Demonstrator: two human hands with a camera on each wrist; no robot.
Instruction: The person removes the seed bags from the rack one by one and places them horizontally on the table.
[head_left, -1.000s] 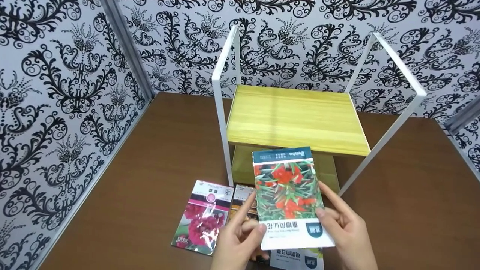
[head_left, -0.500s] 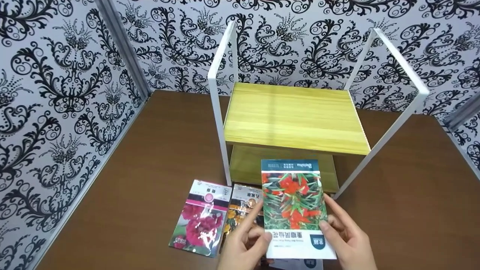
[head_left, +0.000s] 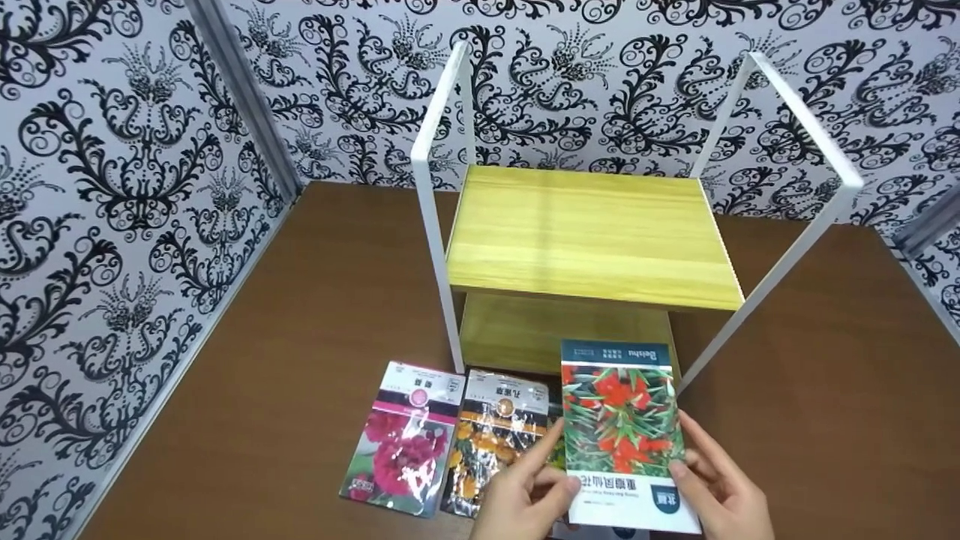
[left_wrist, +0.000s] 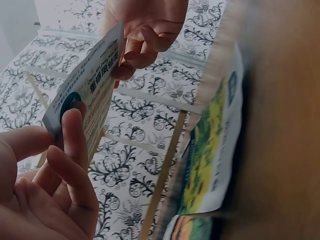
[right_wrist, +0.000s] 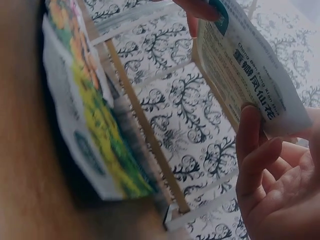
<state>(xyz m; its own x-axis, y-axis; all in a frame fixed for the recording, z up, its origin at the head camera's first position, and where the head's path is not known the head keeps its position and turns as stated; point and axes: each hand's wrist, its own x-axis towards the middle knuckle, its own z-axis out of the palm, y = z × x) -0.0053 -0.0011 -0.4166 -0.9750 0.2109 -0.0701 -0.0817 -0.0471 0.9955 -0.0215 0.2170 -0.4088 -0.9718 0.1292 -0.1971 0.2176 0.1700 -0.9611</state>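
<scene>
Both hands pinch a seed packet (head_left: 622, 435) with red flowers, one at each side edge, its white end toward the person. My left hand (head_left: 529, 491) grips the left edge and my right hand (head_left: 720, 480) the right edge. In the left wrist view the printed back of the held seed packet (left_wrist: 92, 90) shows between thumb and fingers. Below it on the table lies a seed packet with yellow flowers (right_wrist: 100, 120), mostly hidden in the head view. To its left are an orange-flowered seed packet (head_left: 499, 420) and a pink-flowered seed packet (head_left: 405, 442), lying side by side.
A two-tier rack with white metal frame (head_left: 435, 225) and yellow wooden top shelf (head_left: 592, 232) stands behind the packets. Its lower shelf (head_left: 517, 330) is partly covered by the held packet. Patterned walls (head_left: 150, 225) border the brown table (head_left: 300, 337).
Both hands have carried the red-flowered seed packet right and toward the person, uncovering more of the orange-flowered packet. The packets lying on the table stay in place.
</scene>
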